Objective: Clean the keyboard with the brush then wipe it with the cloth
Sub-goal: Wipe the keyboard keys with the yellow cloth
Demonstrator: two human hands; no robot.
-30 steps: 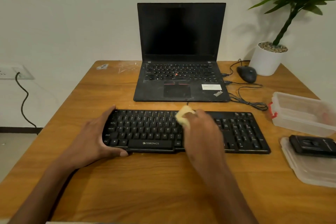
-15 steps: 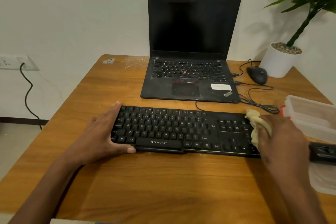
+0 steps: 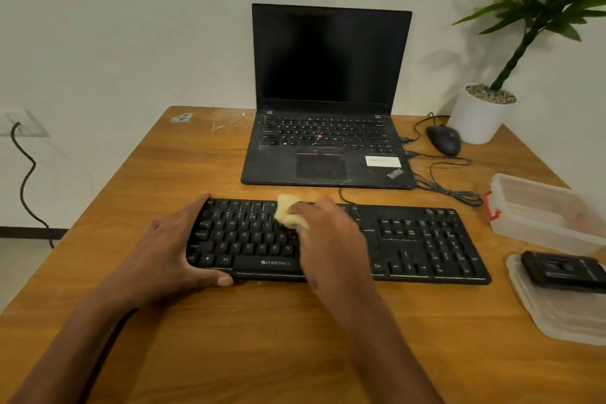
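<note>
The flat black plastic keyboard (image 3: pixel 344 239) lies on the wooden desk (image 3: pixel 295 338). The left hand (image 3: pixel 170 249) clasps its left end, fingers curled around the edge. The right hand (image 3: pixel 328 233) pinches a crumpled pale yellow cloth (image 3: pixel 288 215) against the upper keys.

We see a wooden bench (image 3: pixel 170 174) against a plain white wall (image 3: pixel 131 26). Left of the bench, a socket (image 3: pixel 19 123) with a dangling cable (image 3: pixel 28 180); pale floor (image 3: pixel 16 266) below.

Dim, warm, even light; soft plant (image 3: pixel 554 3) shadow on the wall at two o'clock; edges bowed, perhaps slightly blurred.
</note>
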